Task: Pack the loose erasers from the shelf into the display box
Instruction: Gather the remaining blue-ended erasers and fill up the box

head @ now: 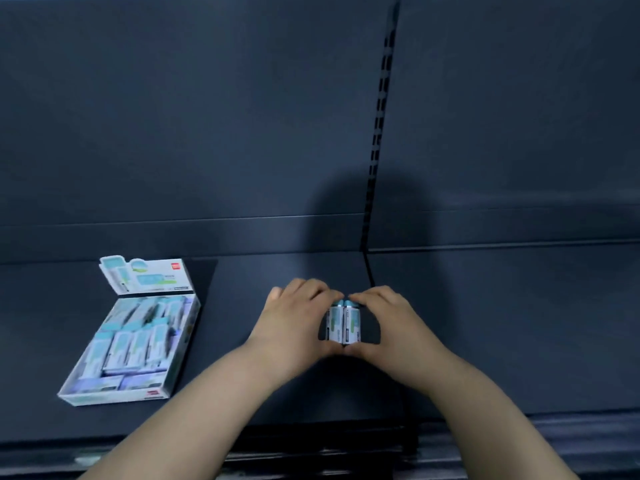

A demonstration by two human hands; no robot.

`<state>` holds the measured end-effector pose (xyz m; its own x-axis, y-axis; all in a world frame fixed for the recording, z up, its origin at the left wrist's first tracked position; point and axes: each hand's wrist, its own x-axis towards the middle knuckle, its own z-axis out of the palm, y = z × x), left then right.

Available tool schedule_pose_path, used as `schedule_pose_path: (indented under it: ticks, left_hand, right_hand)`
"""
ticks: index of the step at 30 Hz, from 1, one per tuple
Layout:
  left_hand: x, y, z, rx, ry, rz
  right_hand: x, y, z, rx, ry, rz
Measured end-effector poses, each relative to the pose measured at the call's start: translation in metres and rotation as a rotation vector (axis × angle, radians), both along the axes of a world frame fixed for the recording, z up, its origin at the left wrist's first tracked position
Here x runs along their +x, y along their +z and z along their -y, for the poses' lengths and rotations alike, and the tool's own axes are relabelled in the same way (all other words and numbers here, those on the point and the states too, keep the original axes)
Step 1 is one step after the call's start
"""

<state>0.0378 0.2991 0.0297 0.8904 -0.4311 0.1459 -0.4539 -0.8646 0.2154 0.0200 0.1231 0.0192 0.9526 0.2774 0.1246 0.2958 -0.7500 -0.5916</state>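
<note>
Left hand [294,320]: curled round erasers [349,323] — pinching.
Right hand [388,323]: pinching them too.
Display box [110,397]: carry level — squeeze evenly.

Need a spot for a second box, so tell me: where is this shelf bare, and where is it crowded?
Bare shelf lies between the display box and the left hand, and widely right of the right hand. A strip behind both hands runs to the back panel. Crowded: the box, mostly full, and where both hands hold the erasers.
</note>
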Motion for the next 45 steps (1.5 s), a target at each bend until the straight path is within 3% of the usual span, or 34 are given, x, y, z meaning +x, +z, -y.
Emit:
schedule_pose_path:
  ticks: [18,32,37,45]
  left_hand:
    - [-0.012,0.002,-0.041,-0.071,0.129,0.023]
    - [-0.034,0.018,-0.230,0.056,0.145,0.136]
    - [-0.026,0.001,-0.267,0.074,0.034,0.021]
    - [-0.029,-0.017,-0.276,-0.070,-0.082,0.168]
  right_hand:
    - [0.017,0.009,-0.039,-0.015,0.116,-0.030]
    - [0.013,0.002,-0.203,0.051,0.163,-0.033]
    - [0.008,-0.015,-0.244,-0.009,0.111,-0.020]
    - [-0.005,-0.023,-0.248,-0.036,0.008,-0.020]
